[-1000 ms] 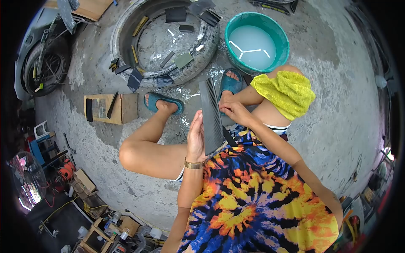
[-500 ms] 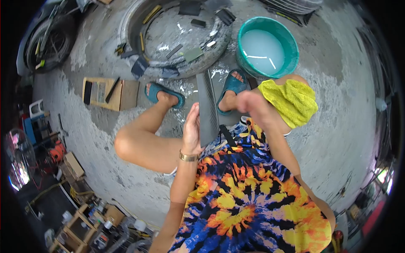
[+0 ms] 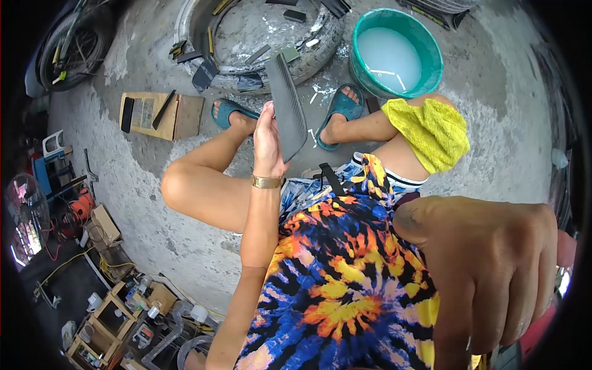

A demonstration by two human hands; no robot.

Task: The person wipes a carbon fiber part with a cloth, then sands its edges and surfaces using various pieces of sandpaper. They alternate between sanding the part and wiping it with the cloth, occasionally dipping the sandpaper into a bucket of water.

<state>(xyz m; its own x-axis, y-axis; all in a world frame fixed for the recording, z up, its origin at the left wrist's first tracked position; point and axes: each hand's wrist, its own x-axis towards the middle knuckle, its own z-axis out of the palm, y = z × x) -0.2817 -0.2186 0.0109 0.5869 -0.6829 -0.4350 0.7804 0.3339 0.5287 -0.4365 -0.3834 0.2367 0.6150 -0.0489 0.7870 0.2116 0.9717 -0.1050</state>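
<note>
My left hand [image 3: 268,145], with a gold watch at the wrist, holds a long dark grey panel [image 3: 288,111] with a fine ribbed pattern; its palm lies along the left side and the panel stands tilted above my lap. Large and close to the camera at the right is my right hand [image 3: 493,265], back of the hand up, fingers curled down. Whatever those fingers may hold is hidden. A yellow cloth [image 3: 431,135] lies over my right knee.
A teal bucket [image 3: 435,74] of cloudy water stands ahead on the right. Beside it, a big tyre [image 3: 185,31] carries dark strips and pads. A cardboard box [image 3: 188,117] with two black pieces sits at the left. Tools and a wooden frame [image 3: 102,336] fill the lower left.
My right hand has risen from near the yellow cloth towards the camera at the lower right. My left hand and the panel have shifted slightly up and left, and the panel has tilted.
</note>
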